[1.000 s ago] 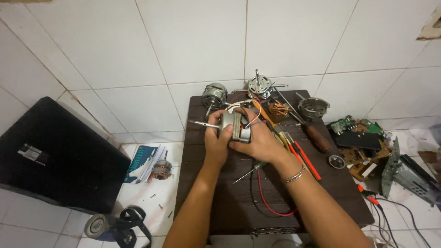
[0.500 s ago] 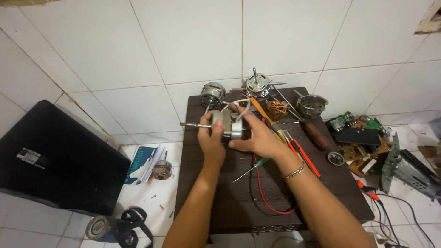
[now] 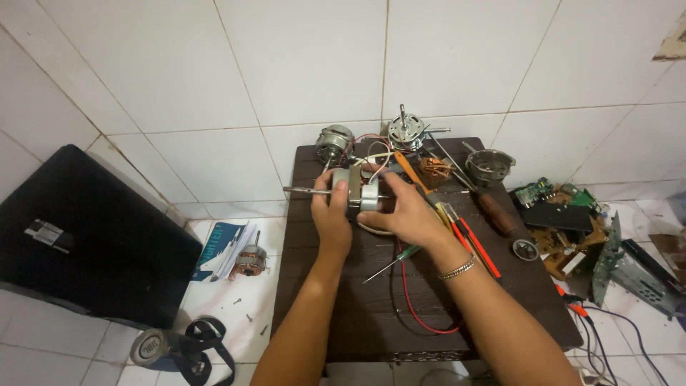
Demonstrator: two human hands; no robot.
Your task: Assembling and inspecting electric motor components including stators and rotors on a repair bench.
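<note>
Both of my hands hold a small electric motor (image 3: pixel 355 191) above the dark wooden table (image 3: pixel 343 314). It is a grey metal block with a thin shaft sticking out to the left. My left hand (image 3: pixel 331 212) grips its left side from below. My right hand (image 3: pixel 404 209), with a bracelet on the wrist, wraps the right side, fingers over the top. White and red wires run from the motor toward the table's back edge.
On the table lie two more motors (image 3: pixel 334 141) (image 3: pixel 405 131), a copper coil (image 3: pixel 434 171), a metal cup (image 3: pixel 490 166), red-handled pliers (image 3: pixel 475 245), a green screwdriver (image 3: pixel 391 262) and a red wire (image 3: pixel 411 307). Circuit boards (image 3: pixel 561 214) lie right; a black case (image 3: pixel 86 239) stands left.
The motor has turned in my hands so the shaft points left and level. Both hands shifted slightly left and closer together around it.
</note>
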